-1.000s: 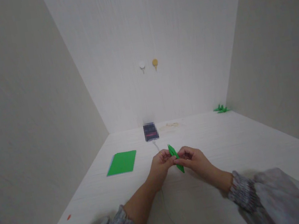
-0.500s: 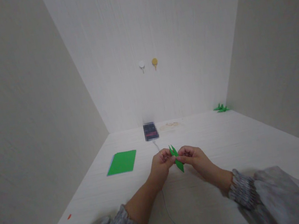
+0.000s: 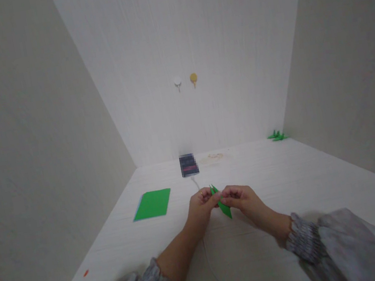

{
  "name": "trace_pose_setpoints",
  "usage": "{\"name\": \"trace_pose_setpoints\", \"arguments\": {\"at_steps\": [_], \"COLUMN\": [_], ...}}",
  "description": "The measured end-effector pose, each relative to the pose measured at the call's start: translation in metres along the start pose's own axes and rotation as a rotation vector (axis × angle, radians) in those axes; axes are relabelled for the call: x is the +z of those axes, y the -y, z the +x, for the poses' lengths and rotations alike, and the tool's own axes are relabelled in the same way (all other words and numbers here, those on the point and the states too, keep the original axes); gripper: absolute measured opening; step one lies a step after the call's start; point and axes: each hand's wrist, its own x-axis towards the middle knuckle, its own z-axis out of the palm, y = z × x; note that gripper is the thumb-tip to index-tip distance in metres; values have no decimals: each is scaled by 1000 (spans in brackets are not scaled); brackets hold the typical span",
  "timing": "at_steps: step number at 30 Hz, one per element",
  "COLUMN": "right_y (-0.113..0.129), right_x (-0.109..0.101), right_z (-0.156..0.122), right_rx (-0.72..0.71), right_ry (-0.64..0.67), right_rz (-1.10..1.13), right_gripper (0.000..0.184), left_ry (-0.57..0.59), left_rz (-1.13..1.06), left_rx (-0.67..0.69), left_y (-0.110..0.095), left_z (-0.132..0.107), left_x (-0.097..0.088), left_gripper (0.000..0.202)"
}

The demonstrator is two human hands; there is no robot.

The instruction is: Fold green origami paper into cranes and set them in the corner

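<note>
A small folded green paper piece [image 3: 224,206] is held just above the white table [image 3: 290,190], near its middle. My left hand [image 3: 201,206] pinches its left side with curled fingers. My right hand [image 3: 243,201] pinches its right side, fingertips meeting the left hand's over the paper. The upper tips of the paper poke up between the thumbs and a pointed end hangs below the hands. Both forearms in patterned sleeves reach in from the bottom edge.
A stack of green paper sheets [image 3: 152,204] lies flat to the left. A dark phone [image 3: 188,165] with a white cable [image 3: 214,271] stands at the back. Folded green figures [image 3: 276,136] sit in the far right corner. Two wall hooks [image 3: 185,81] hang above. Walls close in on three sides.
The hands have closed in slightly over the green paper piece, so less of its upper tips shows. Nothing else has moved.
</note>
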Motion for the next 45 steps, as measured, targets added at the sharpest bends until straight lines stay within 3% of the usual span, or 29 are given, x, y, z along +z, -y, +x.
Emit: {"name": "trace_pose_setpoints", "arguments": {"at_steps": [22, 29, 45], "right_y": [3, -2, -6], "right_x": [6, 4, 3], "right_z": [-2, 0, 2], "right_rx": [-14, -29, 15], "right_ry": [-15, -46, 10], "right_rz": [-69, -189, -76], "right_gripper": [17, 16, 16], "left_ry": [-108, -161, -147], "left_rz": [-37, -37, -130], "left_rx": [65, 18, -17], "left_y": [-8, -11, -6], "left_z": [-2, 0, 1], "left_x": [5, 5, 2], "left_gripper": [18, 18, 19]}}
